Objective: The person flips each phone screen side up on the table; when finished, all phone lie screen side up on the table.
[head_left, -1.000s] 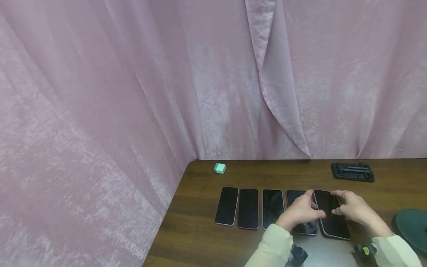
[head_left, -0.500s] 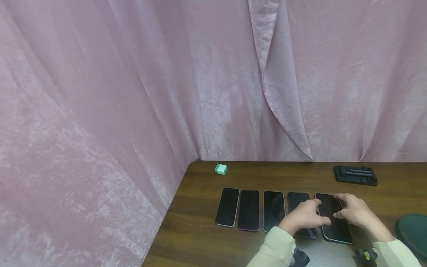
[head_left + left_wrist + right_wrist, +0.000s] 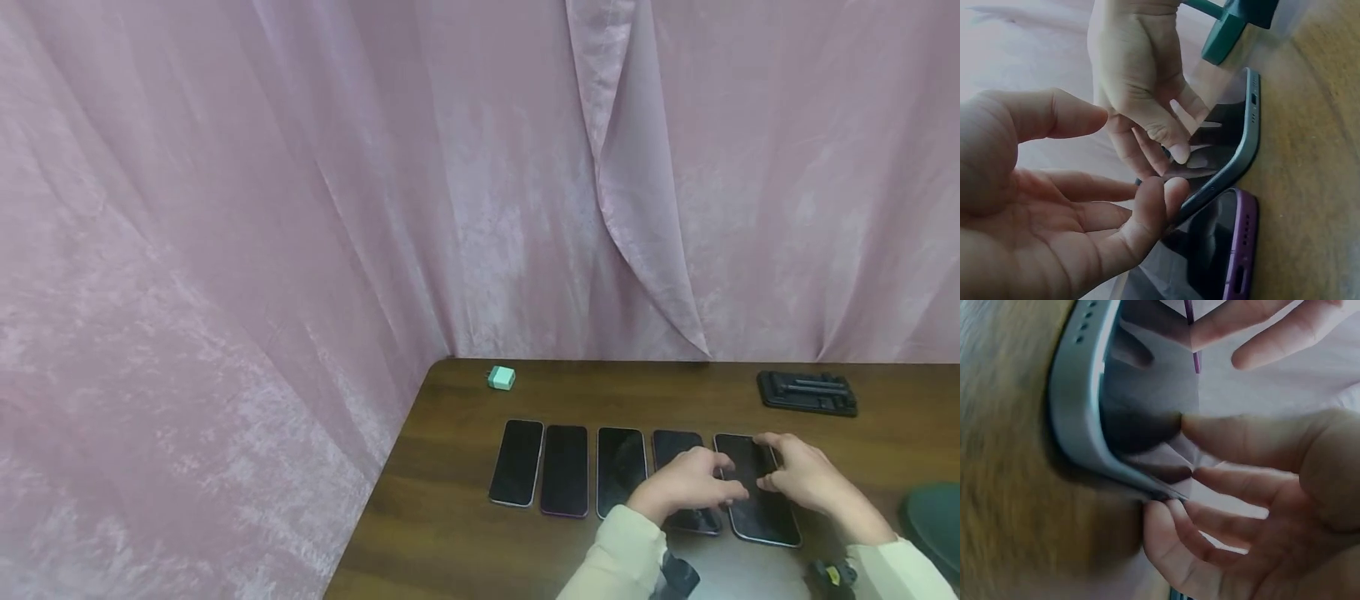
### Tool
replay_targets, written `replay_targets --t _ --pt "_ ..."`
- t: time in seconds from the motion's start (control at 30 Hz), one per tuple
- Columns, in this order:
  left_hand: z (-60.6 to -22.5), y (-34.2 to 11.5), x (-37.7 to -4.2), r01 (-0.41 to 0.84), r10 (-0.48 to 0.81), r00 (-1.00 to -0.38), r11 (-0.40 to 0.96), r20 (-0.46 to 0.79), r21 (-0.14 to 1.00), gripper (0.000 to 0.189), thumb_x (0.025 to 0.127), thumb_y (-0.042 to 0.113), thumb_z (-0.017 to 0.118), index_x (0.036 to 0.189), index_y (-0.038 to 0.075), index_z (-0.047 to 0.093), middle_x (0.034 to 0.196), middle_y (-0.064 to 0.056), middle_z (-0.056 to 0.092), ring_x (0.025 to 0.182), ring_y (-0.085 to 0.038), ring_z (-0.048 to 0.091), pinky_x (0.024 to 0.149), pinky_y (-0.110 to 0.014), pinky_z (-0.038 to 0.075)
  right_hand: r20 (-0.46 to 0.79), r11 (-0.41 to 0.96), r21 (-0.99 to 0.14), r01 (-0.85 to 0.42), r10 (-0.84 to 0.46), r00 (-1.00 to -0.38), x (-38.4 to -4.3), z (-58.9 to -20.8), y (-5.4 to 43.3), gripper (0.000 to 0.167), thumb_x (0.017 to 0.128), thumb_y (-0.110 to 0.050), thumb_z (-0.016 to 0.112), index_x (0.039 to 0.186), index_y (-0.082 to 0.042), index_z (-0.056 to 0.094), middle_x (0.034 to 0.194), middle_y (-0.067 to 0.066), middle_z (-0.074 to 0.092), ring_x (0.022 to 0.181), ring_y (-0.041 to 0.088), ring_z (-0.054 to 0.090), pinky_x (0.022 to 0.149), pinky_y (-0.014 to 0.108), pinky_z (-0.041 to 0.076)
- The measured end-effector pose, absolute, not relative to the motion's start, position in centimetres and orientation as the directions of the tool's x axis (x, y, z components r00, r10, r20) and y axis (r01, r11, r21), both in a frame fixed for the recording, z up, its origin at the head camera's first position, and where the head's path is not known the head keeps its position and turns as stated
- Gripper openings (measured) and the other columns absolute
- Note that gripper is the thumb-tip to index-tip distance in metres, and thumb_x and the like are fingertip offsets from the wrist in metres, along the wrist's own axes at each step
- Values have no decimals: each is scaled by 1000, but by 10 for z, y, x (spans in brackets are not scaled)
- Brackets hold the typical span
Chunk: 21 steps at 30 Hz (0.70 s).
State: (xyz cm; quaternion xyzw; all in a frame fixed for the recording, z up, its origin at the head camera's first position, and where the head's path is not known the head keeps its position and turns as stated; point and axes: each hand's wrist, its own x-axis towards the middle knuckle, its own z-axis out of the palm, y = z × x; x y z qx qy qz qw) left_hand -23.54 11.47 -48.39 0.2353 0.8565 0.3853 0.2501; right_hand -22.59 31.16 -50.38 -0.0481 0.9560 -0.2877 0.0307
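Observation:
Both hands are at the rightmost smartphone (image 3: pixel 768 523), which lies flat, screen up, in a row of several phones. My left hand (image 3: pixel 686 483) is at its left edge; in the left wrist view its fingertips (image 3: pixel 1175 190) meet the phone's side, while the thumb stands off above. From the other side my right hand (image 3: pixel 806 479) has its fingers along the right edge and its thumb tip (image 3: pixel 1191 428) at the screen. A neighbouring phone with a purple frame (image 3: pixel 1244 244) lies close beside, partly under the left hand's line of view.
Further left lie more phones, such as the leftmost one (image 3: pixel 516 462). A mint charger plug (image 3: pixel 501 377) sits near the back left corner of the wooden table (image 3: pixel 420 517). Back right lies a folded black stand (image 3: pixel 806 392); a dark green round base (image 3: pixel 933 517) is at the right.
My left hand has moved down along the phone's left edge, toward me and slightly right. The right hand stays at the right edge. The head view has shifted slightly.

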Motion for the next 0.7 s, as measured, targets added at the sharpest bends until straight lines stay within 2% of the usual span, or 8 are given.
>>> replay_targets --t 0.07,0.2,0.3,0.53,0.7 --pt "-481 114 -238 192 607 -758 558 -238 807 35 95 18 67 128 8 67 73 3 68 59 -4 62 64 -16 50 0 843 -527 -110 -129 -992 -226 -501 313 56 78 -8 78 118 22 52 109 44 55 102 60 54 76 65 48" --pt "-477 109 -243 167 620 -756 492 -209 854 32 97 12 66 127 3 66 79 4 66 63 -6 63 61 -19 52 76 858 -490 -152 -132 -988 -223 -493 309 54 87 -15 74 120 22 51 106 42 55 97 57 55 75 65 47" --pt "-473 102 -244 216 625 -761 494 -172 842 32 97 13 67 128 5 66 89 7 67 71 -4 63 63 -18 52 138 866 -466 -181 -131 -982 -218 -483 301 54 90 -16 73 122 22 51 109 42 54 98 57 56 76 67 47" --pt "-466 78 -249 469 673 -740 537 -21 702 42 95 24 70 134 13 63 115 8 70 95 3 63 76 -10 45 232 865 -442 -237 -145 -962 -214 -456 278 59 94 -20 71 133 17 47 130 44 42 115 66 43 83 77 39" --pt "-463 54 -249 596 688 -723 573 65 562 52 93 37 71 140 18 58 126 7 65 117 -2 55 96 -22 44 384 879 -364 -309 -161 -909 -214 -445 264 63 95 -27 71 135 15 48 134 41 43 118 64 40 80 79 38"
